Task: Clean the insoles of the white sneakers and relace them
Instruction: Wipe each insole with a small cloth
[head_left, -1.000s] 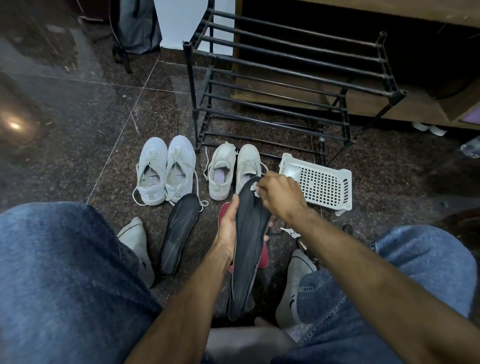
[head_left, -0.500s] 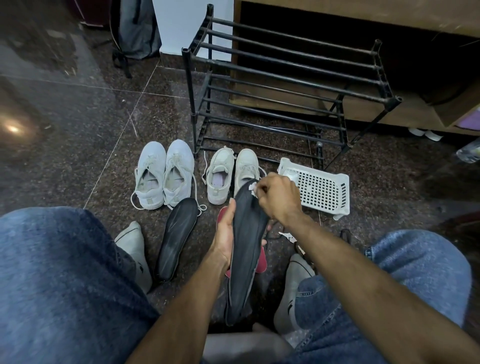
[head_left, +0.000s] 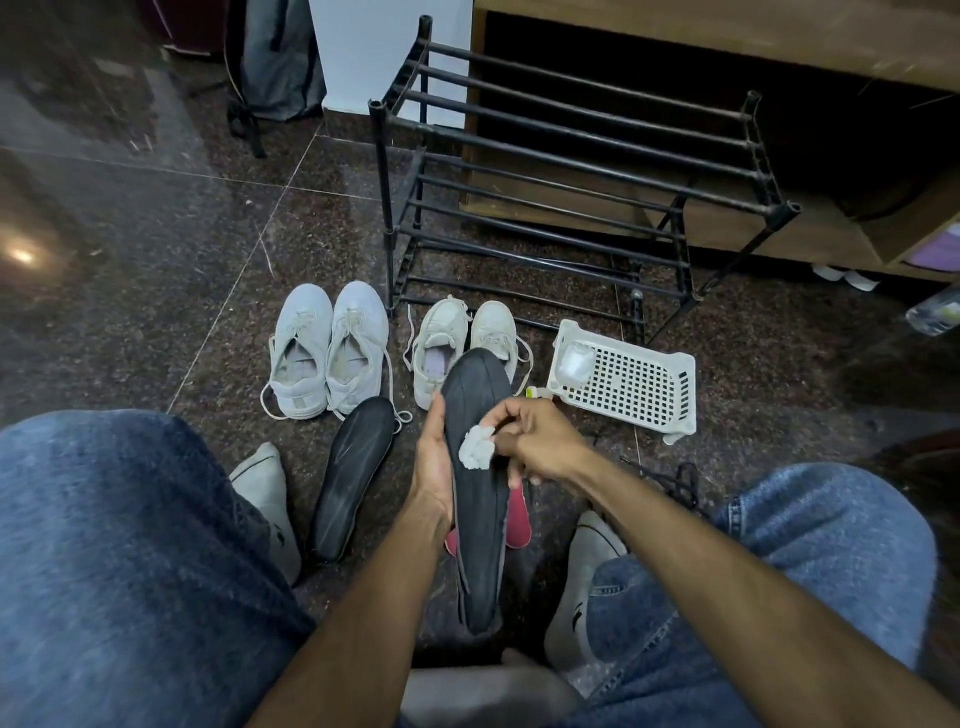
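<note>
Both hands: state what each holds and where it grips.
Left hand grips the black insole along its left edge, mid-length. Right hand pinches a white wad against it.

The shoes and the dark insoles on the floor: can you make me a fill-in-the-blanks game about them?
1. The right hand pinches a crumpled white ____ against the dark grey foam insole.
2. The left hand holds that insole by its ____ edge.
3. There are ____ pairs of white lace-up sneakers on the floor.
4. The second dark insole lies on the ____.

Missing words: wad (cotton or tissue); left; two; floor
</note>
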